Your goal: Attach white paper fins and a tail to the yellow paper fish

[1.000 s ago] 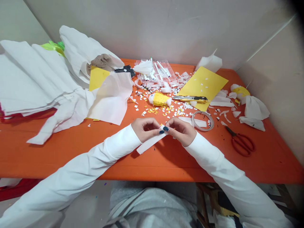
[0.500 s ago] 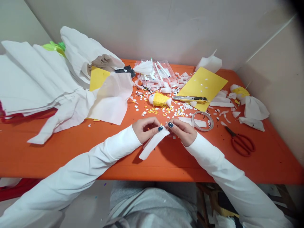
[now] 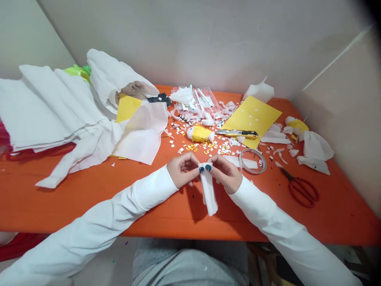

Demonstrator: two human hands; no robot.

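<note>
Over the orange table (image 3: 74, 198), my left hand (image 3: 182, 170) and my right hand (image 3: 224, 173) meet thumb to thumb. Both pinch the top end of a white paper strip (image 3: 208, 192). The strip hangs straight down toward me, its lower end near the table's front edge. Both hands have their fingers closed on it. My sleeves are white.
A heap of white tissue sheets (image 3: 59, 115) fills the left side. Behind my hands lie paper scraps, a small yellow and white figure (image 3: 200, 134), a utility knife (image 3: 238, 133), a yellow sheet (image 3: 253, 117), a tape ring (image 3: 253, 160) and red scissors (image 3: 299, 184).
The strip swung from slanting toward my left arm to hanging straight down. My right hand has joined the left in pinching its top end. The camera has tilted down slightly.
</note>
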